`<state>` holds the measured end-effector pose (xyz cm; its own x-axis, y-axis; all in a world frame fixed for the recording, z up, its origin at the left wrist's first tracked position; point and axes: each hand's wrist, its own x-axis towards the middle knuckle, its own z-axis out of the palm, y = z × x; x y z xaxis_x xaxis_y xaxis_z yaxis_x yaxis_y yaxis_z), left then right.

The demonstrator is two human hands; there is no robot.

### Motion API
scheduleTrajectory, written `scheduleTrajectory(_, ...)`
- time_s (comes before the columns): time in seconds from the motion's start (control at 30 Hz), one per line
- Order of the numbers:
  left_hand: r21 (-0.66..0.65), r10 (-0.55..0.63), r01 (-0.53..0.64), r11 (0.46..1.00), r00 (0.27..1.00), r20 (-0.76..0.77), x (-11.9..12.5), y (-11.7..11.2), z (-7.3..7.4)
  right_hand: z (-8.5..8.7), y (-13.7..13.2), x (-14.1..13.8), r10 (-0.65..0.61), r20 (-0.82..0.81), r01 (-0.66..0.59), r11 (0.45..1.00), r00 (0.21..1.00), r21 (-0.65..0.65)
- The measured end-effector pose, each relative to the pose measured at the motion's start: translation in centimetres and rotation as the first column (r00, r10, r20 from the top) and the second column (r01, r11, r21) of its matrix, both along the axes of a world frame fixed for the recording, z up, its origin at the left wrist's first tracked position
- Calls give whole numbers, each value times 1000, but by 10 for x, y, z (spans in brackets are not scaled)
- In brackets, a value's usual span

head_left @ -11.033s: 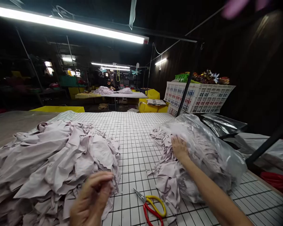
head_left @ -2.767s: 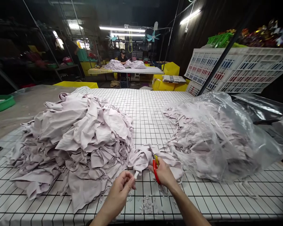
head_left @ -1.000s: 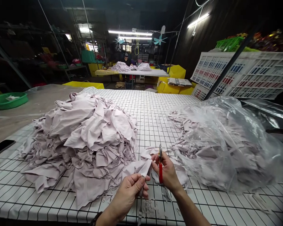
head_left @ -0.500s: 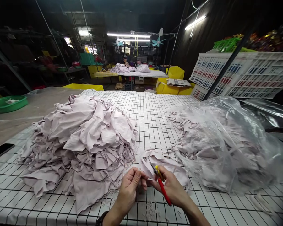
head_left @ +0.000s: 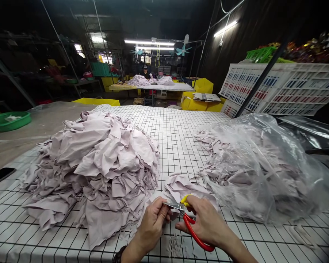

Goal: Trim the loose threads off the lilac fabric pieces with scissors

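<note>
My right hand (head_left: 206,223) grips red and yellow scissors (head_left: 193,228), their blades pointing left toward my left hand (head_left: 153,223). My left hand is closed in a pinch on a pale lilac fabric piece (head_left: 180,188) right at the blade tips. That piece lies crumpled on the gridded table (head_left: 175,135) just beyond both hands. A big heap of lilac fabric pieces (head_left: 98,164) rises to the left. On the right a clear plastic bag (head_left: 263,164) holds more of the same fabric. Small fabric snippets (head_left: 176,248) lie on the table below my hands.
A dark phone (head_left: 0,176) lies at the table's left edge, and a green basin (head_left: 8,120) sits further left. White crates (head_left: 284,89) stand at the back right. Another person works at a far table (head_left: 153,87) with similar fabric.
My right hand has turned the scissors from pointing away to pointing left, blades now at my left fingers. My left hand has shifted its pinch on the fabric.
</note>
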<state>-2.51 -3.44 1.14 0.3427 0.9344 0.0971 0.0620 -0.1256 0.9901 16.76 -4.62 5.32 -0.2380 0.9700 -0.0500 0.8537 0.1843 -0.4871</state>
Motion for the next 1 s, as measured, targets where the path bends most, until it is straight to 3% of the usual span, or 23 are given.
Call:
scheduleTrajectory(0.5,-66,-20,19,998,1000,-19,0,-2,2,-6,3,0,16,24,-16,1000,1000,4)
scheduleTrajectory(1.0,-220,-55,80,972,992,117,-2,-5,-8,-16,1,2,27,-21,-26,999,999,42)
